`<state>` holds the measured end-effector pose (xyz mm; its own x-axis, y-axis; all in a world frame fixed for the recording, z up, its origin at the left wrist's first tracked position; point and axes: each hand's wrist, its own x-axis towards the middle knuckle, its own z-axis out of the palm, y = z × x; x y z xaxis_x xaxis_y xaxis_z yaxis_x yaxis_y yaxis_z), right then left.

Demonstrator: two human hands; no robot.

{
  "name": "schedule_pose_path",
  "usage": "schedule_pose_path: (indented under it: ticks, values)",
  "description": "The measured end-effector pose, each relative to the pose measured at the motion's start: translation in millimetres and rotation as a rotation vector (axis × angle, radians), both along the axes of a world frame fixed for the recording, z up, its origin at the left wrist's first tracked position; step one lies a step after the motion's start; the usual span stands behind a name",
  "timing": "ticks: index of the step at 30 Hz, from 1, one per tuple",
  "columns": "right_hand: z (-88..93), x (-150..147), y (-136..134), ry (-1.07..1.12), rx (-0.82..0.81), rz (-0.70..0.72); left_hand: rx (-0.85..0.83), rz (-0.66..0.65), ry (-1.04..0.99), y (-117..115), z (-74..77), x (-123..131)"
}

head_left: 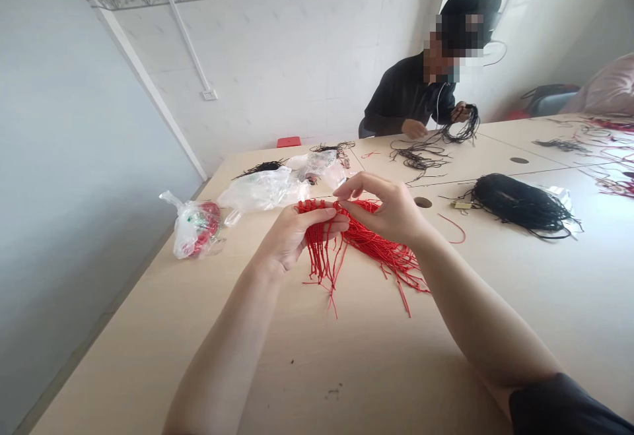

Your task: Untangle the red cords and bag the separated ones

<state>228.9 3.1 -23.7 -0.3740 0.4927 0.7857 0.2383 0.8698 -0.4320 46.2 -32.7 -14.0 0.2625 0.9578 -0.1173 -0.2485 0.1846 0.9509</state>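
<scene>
A bunch of red braided cords [317, 247] is pinched in my left hand [292, 234], with the thumb across the top and loose ends hanging below. My right hand [386, 207] is at the right side of this bunch, its thumb and index finger close together near the cord tops. Whether a single strand lies between those fingertips is too small to make out. A larger pile of red cords [381, 250] lies on the table behind and beneath my right hand, its ends fanned toward the right.
Plastic bags [267, 187] and a bag with red cord [198, 227] lie at the left. A black cord bundle [518, 204] is at the right, near a table hole [422, 202]. Across the table, a person [411, 92] holds black cords [463, 125].
</scene>
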Motion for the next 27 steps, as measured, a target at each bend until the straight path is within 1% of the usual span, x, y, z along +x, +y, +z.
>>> schedule_pose_path:
  ticks: [5,12,17,22,27]
  values:
    - [-1.8,-3.5,-0.5,0.037,0.022,-0.013,0.050,-0.007,-0.036,2.0,0.1,-1.7]
    - [-3.0,-4.8,-1.0,0.042,0.041,-0.038,0.071,0.033,-0.061,0.3,0.6,1.5]
    - [-4.5,-6.4,-0.7,0.057,0.104,-0.033,0.118,0.053,-0.083,-0.4,0.2,4.0]
    - [-4.4,-4.3,-1.0,0.061,0.140,-0.071,0.105,0.123,-0.111,0.5,-0.1,4.9]
    - [-4.5,-3.0,1.1,0.023,0.183,-0.040,0.109,0.169,-0.145,-0.3,1.3,4.4]
